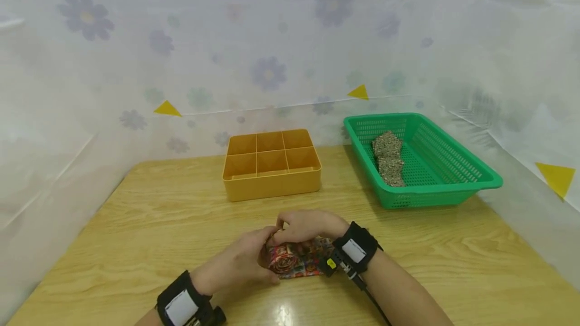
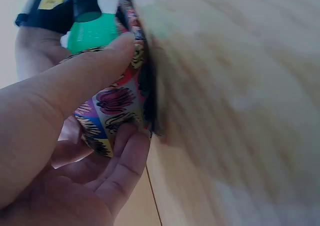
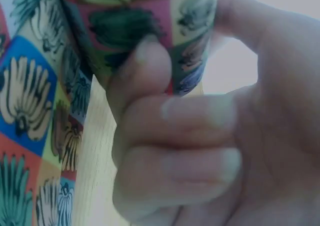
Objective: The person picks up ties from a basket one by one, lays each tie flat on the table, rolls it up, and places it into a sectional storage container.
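Note:
A multicoloured patterned cloth [image 1: 284, 261] lies on the table in front of me, one end wound into a roll with a spiral showing, the rest flat to the right. My left hand [image 1: 244, 259] grips the roll from the left; the left wrist view has its thumb and fingers around the printed cloth [image 2: 116, 102]. From above and behind, my right hand [image 1: 307, 225] holds the same roll. Its fingers are curled against the rolled part in the right wrist view, beside a flat stretch of the cloth [image 3: 26, 98].
Behind the hands stands a yellow organizer box [image 1: 272, 185] with several compartments. A green plastic basket [image 1: 430, 192] at the back right holds speckled brown-grey bundles [image 1: 388, 157]. The wooden table [image 1: 149, 215] meets a flower-printed curtain [image 1: 267, 39] at the back.

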{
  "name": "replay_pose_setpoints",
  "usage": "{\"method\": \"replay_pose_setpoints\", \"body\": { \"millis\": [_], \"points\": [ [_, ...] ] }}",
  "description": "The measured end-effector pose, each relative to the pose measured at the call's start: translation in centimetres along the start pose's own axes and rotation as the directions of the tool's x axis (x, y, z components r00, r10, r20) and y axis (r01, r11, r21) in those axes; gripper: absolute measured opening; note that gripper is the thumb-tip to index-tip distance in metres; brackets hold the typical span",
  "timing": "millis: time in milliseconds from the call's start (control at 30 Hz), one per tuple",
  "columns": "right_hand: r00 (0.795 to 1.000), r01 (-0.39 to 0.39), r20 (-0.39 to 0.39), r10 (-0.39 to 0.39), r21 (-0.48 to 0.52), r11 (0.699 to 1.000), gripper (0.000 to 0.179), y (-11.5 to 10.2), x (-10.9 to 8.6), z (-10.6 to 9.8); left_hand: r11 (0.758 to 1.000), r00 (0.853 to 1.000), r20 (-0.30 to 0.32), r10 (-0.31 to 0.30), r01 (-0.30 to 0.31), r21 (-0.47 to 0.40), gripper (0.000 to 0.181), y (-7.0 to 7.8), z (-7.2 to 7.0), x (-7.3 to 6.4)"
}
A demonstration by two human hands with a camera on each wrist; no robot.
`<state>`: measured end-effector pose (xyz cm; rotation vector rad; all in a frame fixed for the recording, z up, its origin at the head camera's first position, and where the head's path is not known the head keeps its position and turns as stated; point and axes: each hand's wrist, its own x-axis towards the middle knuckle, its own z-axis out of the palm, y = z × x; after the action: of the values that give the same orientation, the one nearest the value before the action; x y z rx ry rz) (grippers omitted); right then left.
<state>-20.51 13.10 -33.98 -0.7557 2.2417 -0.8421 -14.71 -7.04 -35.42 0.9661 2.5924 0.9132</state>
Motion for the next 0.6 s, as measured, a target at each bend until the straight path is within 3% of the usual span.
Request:
{"method": "replay_pose_setpoints", "body": {
  "millis": [200,500,600],
  "points": [
    [0.998,0.051,0.041,-0.050,-0.019,0.999,0.034,-0.26,0.33,0.67,0.995,0.996,-0.014,0.086,-0.085,0.050,0.091,-0.28,0.46,0.05],
    [1.000,0.008,-0.007,-0.007,0.122,0.992,0.029,-0.33,0.07,0.86,0.981,0.988,-0.072,0.134,-0.122,0.153,0.086,-0.21,0.72,0.00],
    [1.000,0.013,0.001,-0.013,0.176,0.984,0.031,-0.07,0.12,0.79,0.983,0.991,-0.070,0.111,-0.099,0.152,0.089,-0.13,0.59,0.03]
  ]
}}
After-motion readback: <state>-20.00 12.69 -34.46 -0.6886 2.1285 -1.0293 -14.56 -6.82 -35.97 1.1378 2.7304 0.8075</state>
